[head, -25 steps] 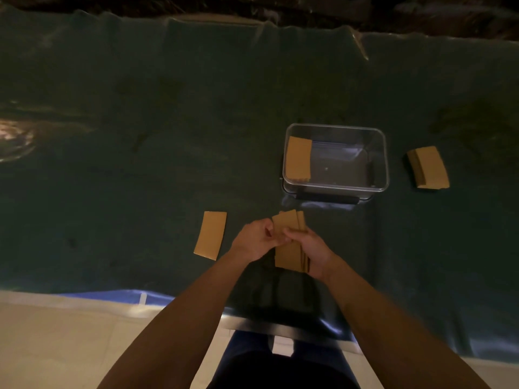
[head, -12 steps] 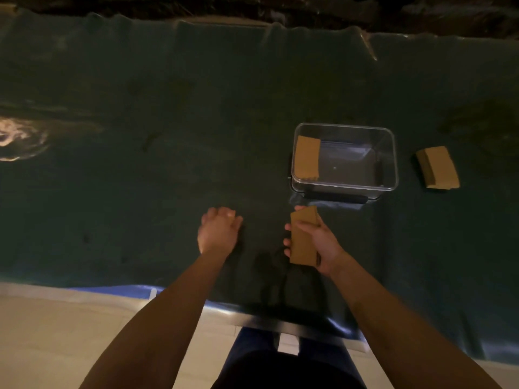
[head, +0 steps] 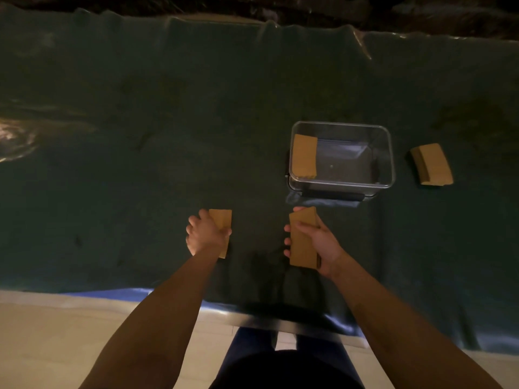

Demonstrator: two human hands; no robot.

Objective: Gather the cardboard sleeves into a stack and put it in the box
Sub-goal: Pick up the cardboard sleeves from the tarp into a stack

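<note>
At seven o'clock from the box, your left hand [head: 207, 235] lies over a single cardboard sleeve [head: 222, 219] on the green-covered desk [head: 140, 178]; whether the fingers have closed on it you cannot tell. Your right hand [head: 317, 242] is clamped around a stack of sleeves [head: 302, 245], just at six o'clock of the clear box [head: 341, 186]. One sleeve pile [head: 304, 155] sits inside the box at its nine o'clock side. Another pile [head: 432, 164] lies on the desk at three o'clock of the box.
</note>
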